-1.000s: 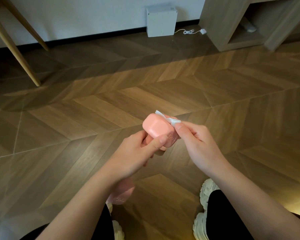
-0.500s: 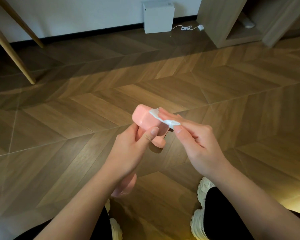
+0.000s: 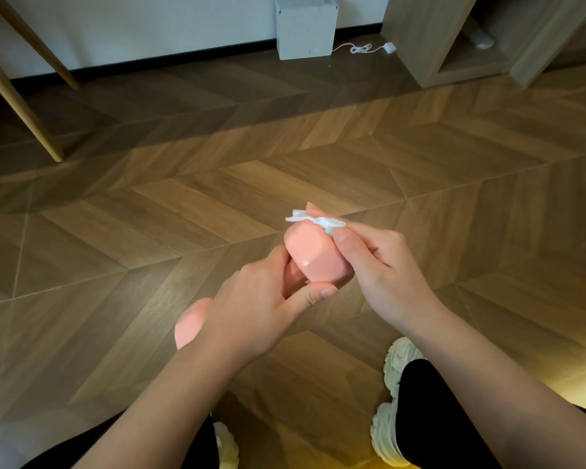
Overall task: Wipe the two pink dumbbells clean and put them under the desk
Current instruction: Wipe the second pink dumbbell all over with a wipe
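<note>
A pink dumbbell (image 3: 313,255) is held above the wooden floor in the middle of the head view. My left hand (image 3: 257,306) grips its handle, with the near head (image 3: 190,324) sticking out below my wrist. My right hand (image 3: 376,262) pinches a small white tissue (image 3: 313,221) and presses it against the far side of the upper head. Only one dumbbell is in view.
Light wooden legs (image 3: 17,103) slant down at the far left. A white box (image 3: 306,27) stands against the wall with a white cable (image 3: 362,48) beside it. A wooden cabinet with an open compartment (image 3: 460,45) stands at the far right. My white shoes (image 3: 391,401) are below.
The dumbbell has tilted, its near head swinging left from under my wrist. The tissue has slid over the upper head to its far top edge.
</note>
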Demonstrator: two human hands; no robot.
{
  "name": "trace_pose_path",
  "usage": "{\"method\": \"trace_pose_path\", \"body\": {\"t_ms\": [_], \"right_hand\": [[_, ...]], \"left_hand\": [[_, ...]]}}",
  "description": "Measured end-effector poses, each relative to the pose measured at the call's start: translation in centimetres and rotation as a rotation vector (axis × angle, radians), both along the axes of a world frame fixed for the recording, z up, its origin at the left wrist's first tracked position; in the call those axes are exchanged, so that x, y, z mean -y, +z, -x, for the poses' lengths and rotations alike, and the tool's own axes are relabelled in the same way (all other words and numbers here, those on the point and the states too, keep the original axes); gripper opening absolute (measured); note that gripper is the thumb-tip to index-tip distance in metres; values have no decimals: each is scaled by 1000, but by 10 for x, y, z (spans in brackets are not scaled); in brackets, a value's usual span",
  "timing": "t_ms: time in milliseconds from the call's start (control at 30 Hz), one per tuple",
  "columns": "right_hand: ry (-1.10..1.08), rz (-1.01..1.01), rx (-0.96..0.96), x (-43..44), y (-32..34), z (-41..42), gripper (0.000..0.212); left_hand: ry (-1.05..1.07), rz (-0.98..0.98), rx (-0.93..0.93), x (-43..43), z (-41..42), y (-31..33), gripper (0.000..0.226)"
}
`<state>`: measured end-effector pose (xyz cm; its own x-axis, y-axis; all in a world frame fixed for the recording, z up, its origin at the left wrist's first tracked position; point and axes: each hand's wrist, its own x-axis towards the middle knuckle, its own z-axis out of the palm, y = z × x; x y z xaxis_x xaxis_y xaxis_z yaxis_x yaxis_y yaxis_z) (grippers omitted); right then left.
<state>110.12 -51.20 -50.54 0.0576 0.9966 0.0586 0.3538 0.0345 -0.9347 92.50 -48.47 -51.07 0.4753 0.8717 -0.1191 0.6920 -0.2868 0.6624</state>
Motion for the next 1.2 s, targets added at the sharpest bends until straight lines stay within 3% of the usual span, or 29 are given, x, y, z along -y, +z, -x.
{"method": "trace_pose_path", "body": {"t_ms": [133,233,433,600,733,967,1100,1200], "right_hand": [[35,-24,-20,6,1,2,35],[63,-63,-37,9,4,4,34],[5,-10,1,4,0,2,35],[-23,65,-130,-4,3,0,33],[-30,57,-170,-3,3,-2,33],[10,18,-131,3,-5,-3,61],[-37,-18,-206,0,1,-1,32],[-24,-4,-226,-3,6,-1,32]], "left_hand": [[77,85,39,-3,1,-5,85],[168,175,86,-5,0,-5,76],[19,62,-35,-1,3,-3,83],[-16,24,76,2,4,5,73],[71,47,200,-2,5,5,49],[113,90,217,-5,3,4,47],[29,53,200,-4,2,3,63],[-35,-4,166,-4,2,5,60]]}}
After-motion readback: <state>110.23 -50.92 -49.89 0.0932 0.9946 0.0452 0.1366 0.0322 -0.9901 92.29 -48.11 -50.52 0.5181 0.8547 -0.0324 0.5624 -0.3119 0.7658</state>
